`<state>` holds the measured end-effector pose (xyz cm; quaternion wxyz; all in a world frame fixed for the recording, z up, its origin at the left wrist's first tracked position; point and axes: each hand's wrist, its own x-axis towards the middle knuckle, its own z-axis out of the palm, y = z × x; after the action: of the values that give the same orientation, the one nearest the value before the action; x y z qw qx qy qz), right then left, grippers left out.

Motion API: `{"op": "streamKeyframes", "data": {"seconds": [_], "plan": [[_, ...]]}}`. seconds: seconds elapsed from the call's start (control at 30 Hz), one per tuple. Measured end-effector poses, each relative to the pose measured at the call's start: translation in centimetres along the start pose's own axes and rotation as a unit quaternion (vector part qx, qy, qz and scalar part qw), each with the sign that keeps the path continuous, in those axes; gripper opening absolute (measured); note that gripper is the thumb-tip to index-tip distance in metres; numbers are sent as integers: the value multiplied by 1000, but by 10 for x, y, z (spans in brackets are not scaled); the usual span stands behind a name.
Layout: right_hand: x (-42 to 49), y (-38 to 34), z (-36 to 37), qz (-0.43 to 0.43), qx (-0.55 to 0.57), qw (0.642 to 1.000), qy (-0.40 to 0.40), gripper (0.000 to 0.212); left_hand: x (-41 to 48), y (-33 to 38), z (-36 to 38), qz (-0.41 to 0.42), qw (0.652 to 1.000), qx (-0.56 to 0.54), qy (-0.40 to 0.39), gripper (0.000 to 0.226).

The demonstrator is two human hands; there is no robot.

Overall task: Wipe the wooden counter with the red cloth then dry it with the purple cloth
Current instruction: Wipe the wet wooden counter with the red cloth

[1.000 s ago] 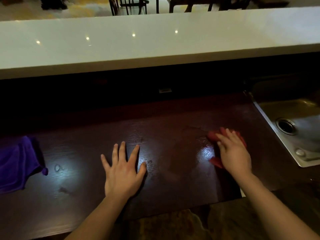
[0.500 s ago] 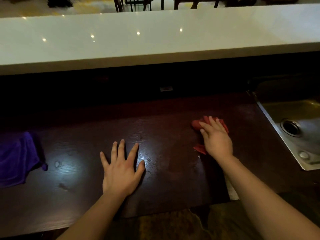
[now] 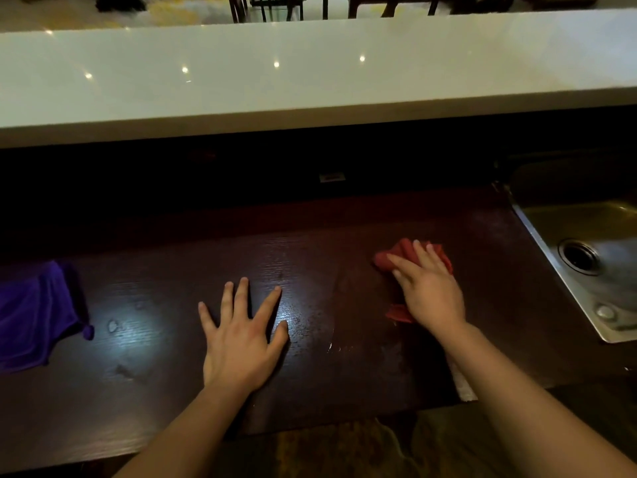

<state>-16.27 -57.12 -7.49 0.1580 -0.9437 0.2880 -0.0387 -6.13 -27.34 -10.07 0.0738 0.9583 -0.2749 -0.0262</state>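
The dark wooden counter [image 3: 327,263] runs across the lower half of the view, with wet streaks and droplets shining on it. My right hand [image 3: 429,289] presses flat on the crumpled red cloth [image 3: 401,253], right of centre; red folds stick out past the fingertips and below the palm. My left hand [image 3: 241,334] lies flat on the wood with fingers spread, holding nothing, left of the red cloth. The purple cloth [image 3: 34,312] rests bunched on the counter at the far left edge, apart from both hands.
A steel sink [image 3: 551,243] with a round drain is set into the counter at the right. A raised white countertop [image 3: 310,77] spans the back, with dark shadow beneath it. Chair legs stand beyond it. Patterned floor shows below the counter's near edge.
My right hand has slid the red cloth away from me and leftward from near the sink, leaving a wet trail. My left hand has stayed flat in place.
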Motion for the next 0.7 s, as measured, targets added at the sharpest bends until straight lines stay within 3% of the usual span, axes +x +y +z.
{"op": "streamKeyframes", "data": {"seconds": [0.07, 0.2, 0.33, 0.43, 0.53, 0.6, 0.7], "plan": [[7, -30, 11, -14, 14, 1000, -10, 35, 0, 0, -1, -1, 1000, -1, 3, 60], [-44, -61, 30, -185, 73, 979, -33, 28, 0, -1, 0, -2, 1000, -6, 4, 58], [-91, -45, 36, -323, 13, 946, -38, 32, -1, -1, 1, 0, 1000, -12, 12, 56], [-60, -28, 23, -273, 1, 962, -5, 32, 0, -1, 0, 0, 1000, -9, 10, 56], [-23, -36, 3, -75, 123, 988, 51, 27, -1, -1, -1, 0, 1000, -10, 9, 56], [-10, -43, -10, 29, 332, 940, 68, 23, -1, 0, -1, -1, 1000, -8, 9, 56], [-10, -37, -29, 110, 667, 736, -40, 18, 0, -1, 1, -2, 1000, -8, 9, 55]]}}
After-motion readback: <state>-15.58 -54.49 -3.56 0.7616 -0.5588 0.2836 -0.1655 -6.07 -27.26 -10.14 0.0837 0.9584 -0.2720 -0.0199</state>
